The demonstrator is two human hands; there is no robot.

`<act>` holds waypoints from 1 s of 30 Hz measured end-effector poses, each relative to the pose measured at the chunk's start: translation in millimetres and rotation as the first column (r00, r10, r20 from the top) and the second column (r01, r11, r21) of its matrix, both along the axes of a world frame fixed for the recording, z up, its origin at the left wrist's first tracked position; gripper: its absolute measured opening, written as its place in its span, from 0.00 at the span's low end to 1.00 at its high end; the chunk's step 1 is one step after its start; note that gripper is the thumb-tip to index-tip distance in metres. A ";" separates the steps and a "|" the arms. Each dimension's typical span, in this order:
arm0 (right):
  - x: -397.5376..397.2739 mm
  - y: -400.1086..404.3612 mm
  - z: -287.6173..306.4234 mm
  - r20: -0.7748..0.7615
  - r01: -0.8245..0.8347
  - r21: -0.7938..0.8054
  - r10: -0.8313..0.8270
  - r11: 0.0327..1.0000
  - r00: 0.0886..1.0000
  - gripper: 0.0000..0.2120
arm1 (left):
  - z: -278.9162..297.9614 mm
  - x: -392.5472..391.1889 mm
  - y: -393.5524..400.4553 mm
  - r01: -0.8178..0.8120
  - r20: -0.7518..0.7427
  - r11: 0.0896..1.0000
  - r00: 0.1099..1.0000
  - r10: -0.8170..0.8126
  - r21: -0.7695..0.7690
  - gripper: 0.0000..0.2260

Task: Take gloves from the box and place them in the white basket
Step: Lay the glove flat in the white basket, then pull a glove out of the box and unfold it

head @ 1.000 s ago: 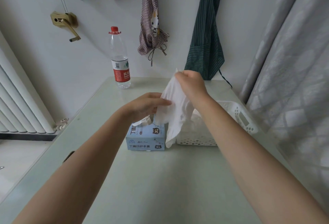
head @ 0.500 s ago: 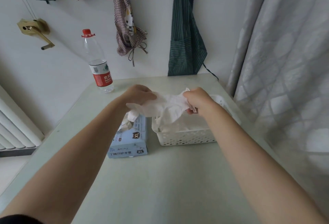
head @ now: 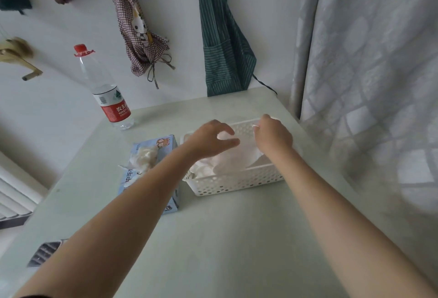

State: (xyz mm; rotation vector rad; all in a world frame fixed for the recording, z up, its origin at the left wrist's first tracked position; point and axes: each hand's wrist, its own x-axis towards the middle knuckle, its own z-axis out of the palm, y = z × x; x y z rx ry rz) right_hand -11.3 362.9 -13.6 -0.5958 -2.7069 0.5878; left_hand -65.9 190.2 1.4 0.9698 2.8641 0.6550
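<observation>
Head view: white basket (head: 237, 182) sits mid-table (head: 237, 238), perforated walls, white gloves (head: 237, 162) piled inside. Both hands are over the basket. Left hand (head: 211, 140) hovers above its left half, fingers loosely curved and spread, nothing in it. Right hand (head: 272, 135) is over the far right part of the basket, fingers curled downward; a bit of white shows at the fingertips, can't tell if that's a pinched glove or the basket rim. Glove box (head: 151, 174) lies just left of the basket, nearly touching it, light blue, XL print on the near end, partly covered by the left forearm; crumpled glove material (head: 145, 155) sticks out of its top opening. Water bottle (head: 104, 91), red cap and label, stands beyond the box, left-rear of the basket, near the wall. Green striped apron (head: 222, 37) hangs on the wall behind the basket, checked apron (head: 139, 30) to its left. Curtain (head: 367, 60) is right of the basket
</observation>
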 end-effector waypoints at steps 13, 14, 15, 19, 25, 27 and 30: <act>6.8 -12.3 -3.1 0.011 0.069 0.437 -0.082 0.897 0.997 0.11 | -5.5 4.3 -21.7 0.081 0.089 0.983 0.994 -0.067 -0.167 0.42; 6.1 -16.2 -1.7 -0.006 0.053 0.448 -0.056 0.893 0.998 0.12 | -1.9 3.7 -25.6 0.072 0.058 0.978 0.996 -0.061 -0.197 0.41; 5.6 -20.4 0.4 -0.022 0.029 0.452 -0.021 0.891 1.000 0.12 | 0.6 5.1 -28.3 0.064 0.017 0.961 0.998 -0.062 -0.269 0.41; 0.2 -47.4 12.6 -0.052 -0.121 0.425 0.158 0.897 0.986 0.10 | 0.9 13.3 -36.7 0.061 0.032 0.908 0.998 -0.053 -0.416 0.40; -16.6 -96.9 19.6 -0.134 -0.393 0.273 0.439 0.878 0.888 0.06 | 16.1 1.5 -91.5 -0.264 -0.110 0.951 0.953 0.283 0.163 0.07; -23.2 -126.4 20.3 -0.090 -0.488 0.225 0.517 0.843 0.851 0.06 | 15.6 -3.7 -131.3 -0.397 -0.097 0.905 0.905 0.414 0.153 0.05; -31.4 -164.9 15.8 -0.030 -0.569 0.161 0.580 0.807 0.814 0.07 | 7.3 -9.3 -176.4 -0.478 -0.025 0.878 0.878 0.478 0.021 0.09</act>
